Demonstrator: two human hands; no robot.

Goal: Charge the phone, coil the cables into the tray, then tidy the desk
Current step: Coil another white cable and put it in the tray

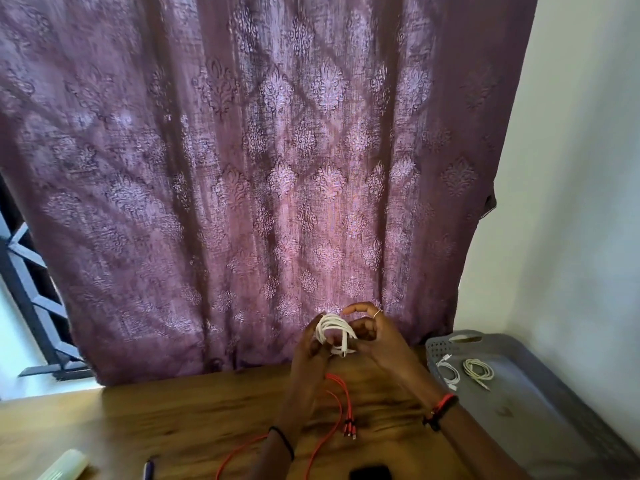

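Observation:
Both hands are raised over the far part of the wooden desk (173, 410), holding a white cable (334, 329) wound into a small coil. My left hand (310, 351) grips the coil from below and the left. My right hand (375, 337) has its fingers curled round the coil's right side. A red multi-plug cable (341, 403) lies loose on the desk under my wrists. A grey tray (540, 410) at the right holds a coiled white cable (448, 372) and a coiled cream cable (478, 370). A dark phone (370, 472) shows at the bottom edge.
A purple patterned curtain (259, 168) hangs just behind the desk. A white wall (571, 202) stands at the right. A pale cylindrical object (65, 465) and a dark pen (149, 469) lie near the desk's front left.

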